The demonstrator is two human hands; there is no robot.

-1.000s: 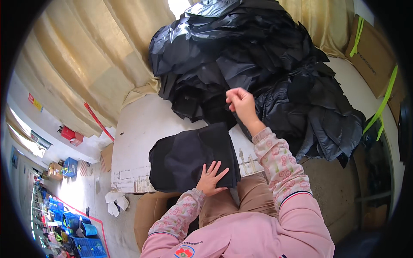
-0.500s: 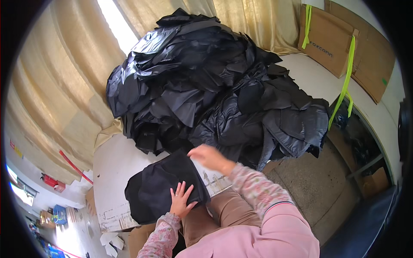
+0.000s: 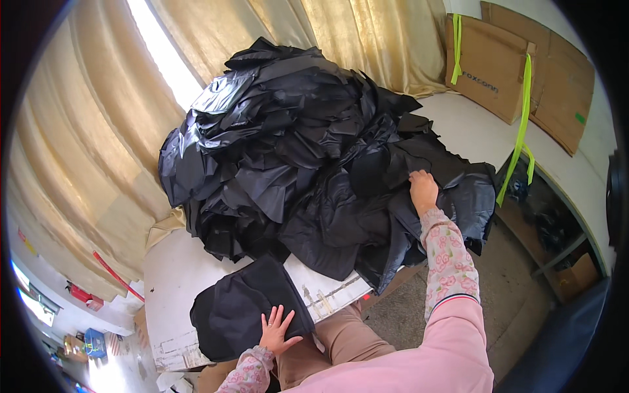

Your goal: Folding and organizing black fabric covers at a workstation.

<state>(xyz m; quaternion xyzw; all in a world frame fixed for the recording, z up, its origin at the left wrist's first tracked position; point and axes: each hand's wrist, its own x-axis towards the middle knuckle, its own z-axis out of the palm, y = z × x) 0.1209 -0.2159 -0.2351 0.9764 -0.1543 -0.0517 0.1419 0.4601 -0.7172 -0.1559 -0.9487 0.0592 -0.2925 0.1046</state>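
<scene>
My left hand (image 3: 278, 333) lies flat, fingers spread, on a small stack of black fabric pieces (image 3: 239, 304) at the front edge of the table. A ring shows on one of its fingers. Out to the right, my right hand (image 3: 424, 188) reaches onto the large heap of black fabric pieces (image 3: 282, 144), its fingers bent and closed on a black fabric piece (image 3: 419, 160). The fingertips are partly hidden, so how firmly they pinch the cloth does not show. Some pieces in the heap look shiny and creased, others matt.
The white table (image 3: 173, 275) carries the heap and the stack. Gold curtains (image 3: 98, 144) hang behind it. Flattened cardboard boxes (image 3: 488, 72) with a yellow-green strap (image 3: 524, 111) lean at the back right. Below, on the right, stands an open shelf (image 3: 557, 236).
My right hand has moved from beside the stack, rightward and away, onto the heap. The view has shifted a little. My left hand stays flat on the stack.
</scene>
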